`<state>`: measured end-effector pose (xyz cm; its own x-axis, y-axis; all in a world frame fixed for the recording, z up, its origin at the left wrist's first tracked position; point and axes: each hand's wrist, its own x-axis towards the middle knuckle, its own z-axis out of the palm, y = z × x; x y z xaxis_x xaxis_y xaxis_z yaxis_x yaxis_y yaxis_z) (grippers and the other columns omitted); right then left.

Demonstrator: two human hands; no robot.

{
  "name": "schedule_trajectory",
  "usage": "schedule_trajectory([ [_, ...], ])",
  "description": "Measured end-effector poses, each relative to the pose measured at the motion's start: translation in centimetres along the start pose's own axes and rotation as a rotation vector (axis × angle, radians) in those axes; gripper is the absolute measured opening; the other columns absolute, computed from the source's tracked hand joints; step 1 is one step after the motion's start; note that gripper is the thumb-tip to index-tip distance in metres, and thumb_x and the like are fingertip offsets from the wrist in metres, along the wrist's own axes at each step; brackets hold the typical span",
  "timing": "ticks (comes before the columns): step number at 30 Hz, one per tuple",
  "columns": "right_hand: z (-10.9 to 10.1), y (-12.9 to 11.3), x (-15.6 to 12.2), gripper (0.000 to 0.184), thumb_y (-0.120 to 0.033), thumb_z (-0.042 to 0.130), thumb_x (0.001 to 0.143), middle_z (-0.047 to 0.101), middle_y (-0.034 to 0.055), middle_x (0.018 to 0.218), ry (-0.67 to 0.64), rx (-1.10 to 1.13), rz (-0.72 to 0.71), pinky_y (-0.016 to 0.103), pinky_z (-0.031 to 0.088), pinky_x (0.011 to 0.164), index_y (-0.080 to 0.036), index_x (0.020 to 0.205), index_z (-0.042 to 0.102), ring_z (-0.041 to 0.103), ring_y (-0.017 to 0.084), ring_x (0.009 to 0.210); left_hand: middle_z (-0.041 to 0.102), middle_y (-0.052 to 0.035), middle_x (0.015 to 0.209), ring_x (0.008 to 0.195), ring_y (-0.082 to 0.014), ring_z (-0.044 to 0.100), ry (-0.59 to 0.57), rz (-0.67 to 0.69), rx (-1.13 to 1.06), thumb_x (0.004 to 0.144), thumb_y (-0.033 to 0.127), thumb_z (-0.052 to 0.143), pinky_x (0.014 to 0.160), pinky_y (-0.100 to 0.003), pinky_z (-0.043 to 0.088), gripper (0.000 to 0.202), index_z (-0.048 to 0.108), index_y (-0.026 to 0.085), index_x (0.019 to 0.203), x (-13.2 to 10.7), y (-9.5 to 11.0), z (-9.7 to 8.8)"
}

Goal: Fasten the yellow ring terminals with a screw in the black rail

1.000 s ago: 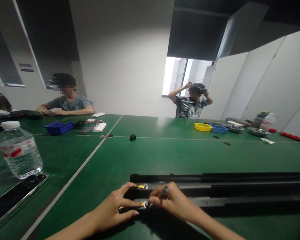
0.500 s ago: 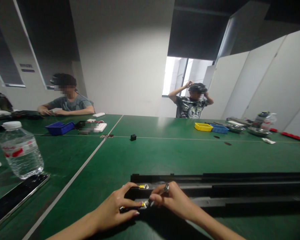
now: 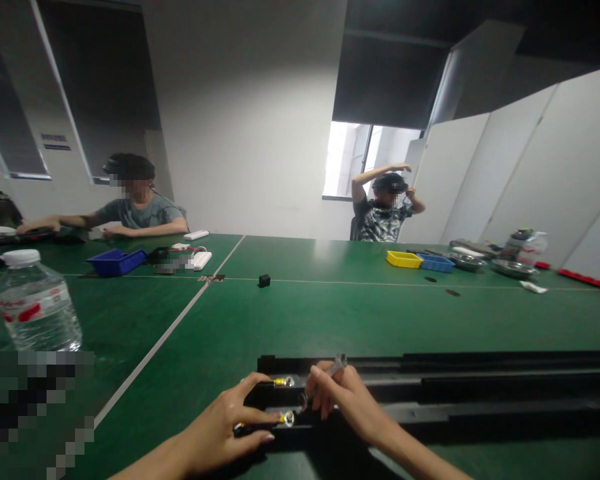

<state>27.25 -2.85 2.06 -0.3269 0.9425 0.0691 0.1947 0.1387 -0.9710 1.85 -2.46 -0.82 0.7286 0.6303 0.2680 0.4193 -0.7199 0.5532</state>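
Observation:
My left hand (image 3: 225, 417) is at the left end of long black metal rails (image 3: 445, 393), its thumb and fingers closed on a dark cable. That cable ends in a yellow-sleeved ring terminal (image 3: 289, 419), lying against the front rail. A second yellow-sleeved ring terminal (image 3: 287, 381) sits on the rail behind, just past my index fingertip. My right hand (image 3: 347, 400) grips a small silver wrench (image 3: 338, 365). It is tilted, one end up above my fingers, the lower end just right of the front terminal and apart from it.
A water bottle (image 3: 37, 303) stands at the left. Farther back are a blue tray (image 3: 117, 263), a small black cube (image 3: 264, 281), a yellow tray (image 3: 404, 259) and metal bowls (image 3: 515, 268). Two people sit across the green table (image 3: 195, 360).
The wrench has come away from the front terminal and tipped more upright in my right hand. My left hand stays nearly in place. The person at the left has stretched an arm sideways.

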Motion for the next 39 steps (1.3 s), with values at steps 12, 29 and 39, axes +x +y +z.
schedule_trajectory([
  [12,-0.8,-1.2,0.4,0.046,-0.056,0.075,0.069,0.066,0.0017,0.059,0.012,0.146,0.049,0.023,0.047,0.051,-0.013,0.075,0.061,0.061,0.013,0.050,0.049,-0.0067,0.136,0.116,-0.0274,0.055,0.005,0.006,0.003,0.090,0.029,0.064,0.101,-0.040,0.045,0.027,0.072,0.031,0.116,0.0,-0.1,0.0],
  [29,-6.0,-7.2,2.1,0.029,-0.032,0.078,0.067,0.075,0.0050,0.075,-0.283,-0.173,0.267,0.021,0.048,0.062,-0.014,0.090,0.078,0.069,0.015,0.070,0.051,-0.0078,0.131,0.113,-0.0265,0.057,0.023,0.005,-0.014,0.093,0.036,0.060,0.099,-0.037,0.046,0.024,0.075,0.028,0.109,0.1,0.4,-0.2],
  [39,-5.5,-8.7,1.5,0.040,-0.010,0.056,0.070,0.073,0.0044,0.080,-0.297,-0.187,0.363,0.021,0.049,0.058,-0.013,0.108,0.068,0.064,0.011,0.064,0.052,-0.0078,0.129,0.111,-0.0255,0.057,0.044,0.021,-0.025,0.091,0.031,0.062,0.098,-0.036,0.046,0.019,0.078,0.023,0.099,0.0,0.5,-0.1],
])
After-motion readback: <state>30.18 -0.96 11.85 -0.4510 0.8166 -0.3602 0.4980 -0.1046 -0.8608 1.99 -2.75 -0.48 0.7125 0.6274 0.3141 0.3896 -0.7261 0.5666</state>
